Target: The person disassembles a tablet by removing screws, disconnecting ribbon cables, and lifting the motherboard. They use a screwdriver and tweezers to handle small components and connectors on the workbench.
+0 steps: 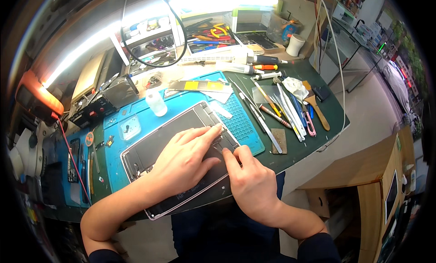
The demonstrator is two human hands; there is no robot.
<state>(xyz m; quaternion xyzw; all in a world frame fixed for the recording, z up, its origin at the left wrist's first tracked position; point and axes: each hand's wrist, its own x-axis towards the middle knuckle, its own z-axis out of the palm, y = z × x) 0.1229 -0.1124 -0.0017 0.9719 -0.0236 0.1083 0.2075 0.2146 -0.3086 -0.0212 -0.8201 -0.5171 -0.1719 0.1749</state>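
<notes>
Opened tablet housing (pixel 177 158) on the blue work mat (pixel 245 122), seen from above the seated person. The housing lay face-up with its screen already off, so that the dark interior and the pale metal rim were exposed; opening was therefore judged complete, while work on the inner parts near the far right corner appeared to be in hand, and reassembly not yet begun. No removed screen panel could be identified with certainty.

The left hand (pixel 184 161) lay flat across the middle of the housing, fingers extended and pressing down toward the far right corner, grasping nothing. The right hand (pixel 250 181) rested at the housing's right edge, its thumb and forefinger pinched together over a small dark part (pixel 222 147) inside the shell; whether it held a tool or only the part itself could not be told.

The housing's long axis ran diagonally, from the near left of the bench to the far right, with its short end at the far right pointing toward the row of hand tools (pixel 281 108) laid out on the green bench mat (pixel 318 81). A small clear bottle (pixel 156 103) stood just beyond the housing's far edge, apart from it.
</notes>
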